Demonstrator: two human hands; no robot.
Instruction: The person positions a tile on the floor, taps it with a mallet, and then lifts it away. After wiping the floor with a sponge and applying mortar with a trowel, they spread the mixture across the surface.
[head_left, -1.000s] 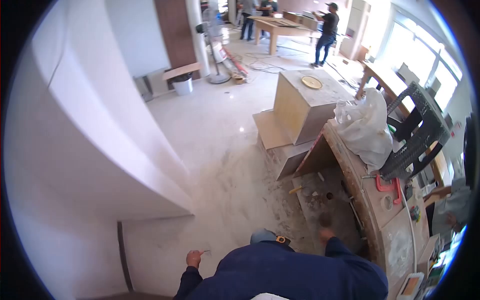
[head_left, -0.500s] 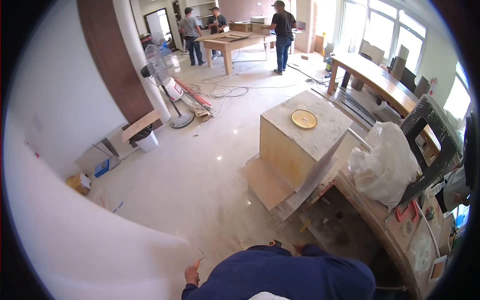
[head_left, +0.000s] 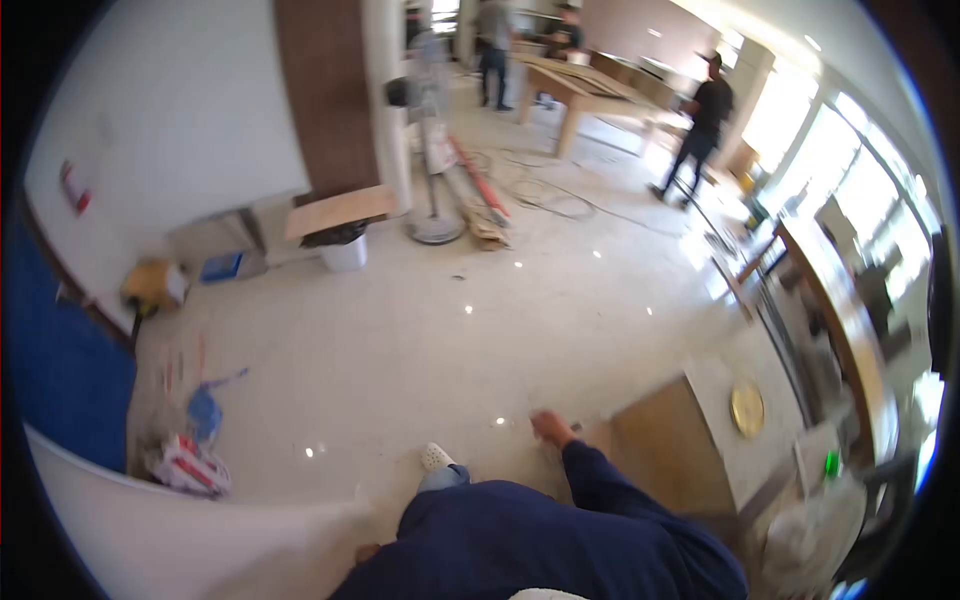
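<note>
My right hand is stretched forward over the pale floor, near the brown side of a large box. It is smeared by motion, so I cannot make out its fingers. A round golden disc lies on top of the box. Low beside the white curved wall, only a small part of my left hand shows past my dark blue sleeve. Its fingers, and anything in them, are hidden. My foot in a white clog is on the floor ahead.
A pedestal fan and a white bin with a board on it stand by the column. A plastic bag lies at left. Cables cross the floor. People stand around a wooden table; a long table is at right.
My view has swung left, so the box now sits lower right. My right hand has come out forward. My left hand, earlier gripping a thin tool with an orange handle, is now mostly hidden.
</note>
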